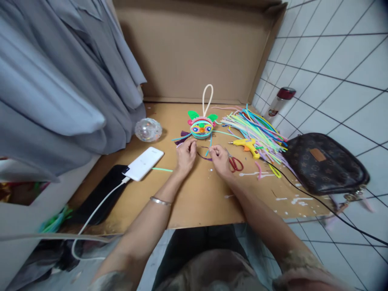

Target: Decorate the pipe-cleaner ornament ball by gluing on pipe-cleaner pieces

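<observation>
Nearest, the person's forearms reach over a wooden tabletop (197, 202), a silver bangle (160, 201) on the left wrist. The left hand (186, 157) is curled, thumb and forefinger pressed together on a thin dark cord (202, 156); the right hand (220, 159) is likewise folded, its fingertips pinching the cord's other side, so a small loop spans the gap between them. To the left, a white power bank (144, 163) with a cable plugged in lies partly over a flat black item (101, 196). Red-handled scissors (236, 163) lie just beside the right hand, with a yellow hot glue gun (247, 146) a little beyond and a brown monogrammed bag (327, 161) farther right. Just past the hands sits a lion-face ornament (201, 129) with green ears and a cream hanging loop, purple tassels (183, 137) beside it. A clear ball (148, 130) stands left, a heap of pipe cleaners (254, 129) right; brown cardboard (197, 52) rises behind.
</observation>
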Tool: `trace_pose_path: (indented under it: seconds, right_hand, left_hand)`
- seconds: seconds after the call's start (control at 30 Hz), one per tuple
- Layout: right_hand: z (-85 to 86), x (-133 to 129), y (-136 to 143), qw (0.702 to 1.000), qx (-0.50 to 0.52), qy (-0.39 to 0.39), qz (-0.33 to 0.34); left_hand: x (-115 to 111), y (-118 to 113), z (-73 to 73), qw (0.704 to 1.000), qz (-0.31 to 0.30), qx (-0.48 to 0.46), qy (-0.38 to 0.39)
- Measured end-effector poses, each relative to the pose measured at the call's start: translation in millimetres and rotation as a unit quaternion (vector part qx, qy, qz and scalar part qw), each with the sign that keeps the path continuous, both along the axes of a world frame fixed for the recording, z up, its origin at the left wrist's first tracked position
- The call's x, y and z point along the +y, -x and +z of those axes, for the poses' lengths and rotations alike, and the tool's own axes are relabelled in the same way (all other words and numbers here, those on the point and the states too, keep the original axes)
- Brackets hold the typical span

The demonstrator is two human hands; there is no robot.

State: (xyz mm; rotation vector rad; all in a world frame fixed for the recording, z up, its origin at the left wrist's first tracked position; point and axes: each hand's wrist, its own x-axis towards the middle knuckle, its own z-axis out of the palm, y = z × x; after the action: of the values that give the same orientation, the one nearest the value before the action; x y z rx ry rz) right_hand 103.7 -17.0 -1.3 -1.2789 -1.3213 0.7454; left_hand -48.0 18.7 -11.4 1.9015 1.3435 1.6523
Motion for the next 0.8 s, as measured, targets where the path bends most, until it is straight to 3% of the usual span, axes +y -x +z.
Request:
trace_pose_path:
  seconds: [0.17,0.33,0.6,0.8]
  right_hand:
    - [-1.7,4,-7,0.999,0.024,-0.007,-0.025]
    - [-4.4,4,-2,0.999,-0.004,-0.031,-0.024]
    - [-8.4,1,3,0.999,-0.031,-0.024,-0.006]
    - [-5.3,0,3,0.999,-0.017,-0.038,-0.006]
  left_hand:
    - [-4,-12,4.1,0.962,-0.07,-0.214,0.154]
    - [-14,-32,3.6,0.906,-0.182,-0.281,0.259]
    - [-14,-39,4.7,0.852,-0.228,-0.381,0.278]
    - [-14,-43,3.3,0.841,-0.242,-0.399,0.273]
